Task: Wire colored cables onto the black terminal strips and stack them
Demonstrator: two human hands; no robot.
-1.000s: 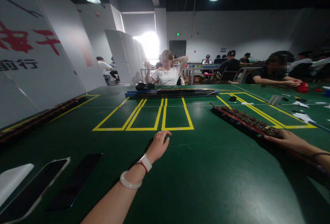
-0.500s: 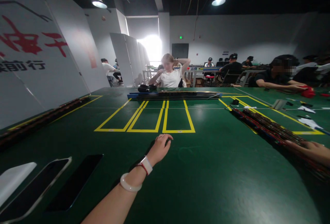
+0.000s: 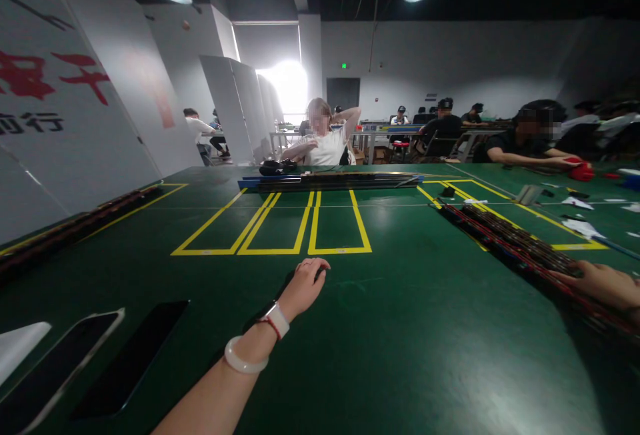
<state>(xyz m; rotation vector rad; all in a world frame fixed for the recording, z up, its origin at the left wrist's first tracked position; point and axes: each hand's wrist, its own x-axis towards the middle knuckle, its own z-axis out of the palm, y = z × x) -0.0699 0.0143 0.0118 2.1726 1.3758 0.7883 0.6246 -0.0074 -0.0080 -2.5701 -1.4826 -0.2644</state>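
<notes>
My left hand (image 3: 303,285) rests on the green tabletop just below the yellow-taped boxes, fingers loosely bent and apart, with nothing in it. The wrist carries a watch and a pale bangle. At the right edge, my right hand (image 3: 603,283) grips the near part of a long bundle of thin dark strips (image 3: 510,238) with red edges. That bundle lies slantwise on the table, across yellow tape lines. The underside of the right hand's grip is hidden.
Phones (image 3: 133,358) lie at the near left. Another strip bundle (image 3: 90,221) runs along the left edge. Dark rods with blue ends (image 3: 330,182) lie at the far edge, before a seated person (image 3: 325,138). At right, another person (image 3: 525,141) handles something red.
The view has turned slightly to the right, so things sit a little further left. My left hand stays on the table; my right hand still holds the bundle.
</notes>
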